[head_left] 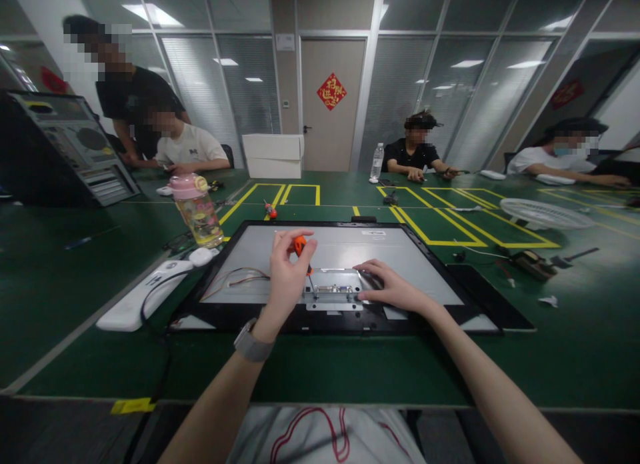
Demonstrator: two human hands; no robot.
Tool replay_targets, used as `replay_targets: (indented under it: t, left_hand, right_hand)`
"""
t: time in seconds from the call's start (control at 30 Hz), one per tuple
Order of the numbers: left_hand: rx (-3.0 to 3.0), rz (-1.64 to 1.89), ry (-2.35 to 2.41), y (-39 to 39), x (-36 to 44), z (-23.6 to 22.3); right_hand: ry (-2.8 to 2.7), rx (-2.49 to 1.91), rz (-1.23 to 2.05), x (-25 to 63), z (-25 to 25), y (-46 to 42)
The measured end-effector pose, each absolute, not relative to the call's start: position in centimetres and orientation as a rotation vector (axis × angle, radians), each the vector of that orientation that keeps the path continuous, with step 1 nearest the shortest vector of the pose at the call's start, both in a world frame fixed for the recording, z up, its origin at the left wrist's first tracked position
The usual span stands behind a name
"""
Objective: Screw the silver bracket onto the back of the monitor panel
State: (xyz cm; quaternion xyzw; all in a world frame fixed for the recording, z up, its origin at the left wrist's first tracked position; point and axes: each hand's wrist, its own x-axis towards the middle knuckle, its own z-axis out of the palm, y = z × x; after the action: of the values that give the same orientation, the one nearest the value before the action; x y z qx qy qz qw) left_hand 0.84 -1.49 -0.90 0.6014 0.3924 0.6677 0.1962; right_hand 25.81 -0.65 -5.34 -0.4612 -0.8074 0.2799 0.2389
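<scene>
A flat monitor panel (pixel 410 264) lies face down on the green table, its grey back up inside a black frame. A metal bracket with a connector (pixel 333 294) sits near its front edge. My left hand (pixel 287 271) is closed round a small orange-handled screwdriver (pixel 300 245), held upright with its tip at the bracket's left end. My right hand (pixel 393 287) rests flat on the panel beside the bracket's right end, fingers stretched out and holding nothing. Thin coloured wires (pixel 235 277) run across the panel's left part.
A white plastic cover (pixel 130 304) with a black cable and a pink-lidded bottle (pixel 196 211) stand left of the panel. A computer case (pixel 75 151) is far left. Another screwdriver (pixel 271 211), a white box (pixel 273 155), a fan grille (pixel 543 214) and several seated people lie beyond.
</scene>
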Motion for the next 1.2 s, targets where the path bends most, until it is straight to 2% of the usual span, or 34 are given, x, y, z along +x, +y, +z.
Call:
replay_targets:
  t: [0.23,0.47,0.7,0.93,1.2]
  left_hand:
    - [1.559,1.805,0.926,-1.49,0.79,-1.04]
    - [1.669,1.921,1.086,-1.54,0.76,-0.69]
    - [1.484,1.834,0.924,-1.51,0.87,-1.04]
    - [1.592,1.856,1.102,-1.36,0.93,-1.25]
    - [1.561,1.873,1.047,-1.68,0.93,-1.05]
  right_hand:
    - [-2.218,-1.271,0.759,25.85,-5.39,-0.62]
    - [-2.213,-1.261,0.757,25.86,-5.41,-0.66]
    - [-2.217,-1.277,0.759,25.77,-5.15,-0.8]
    - [-2.221,-1.277,0.763,25.9,-5.35,-0.7]
    - [-2.211,-1.27,0.776,25.83,-5.37,-0.71]
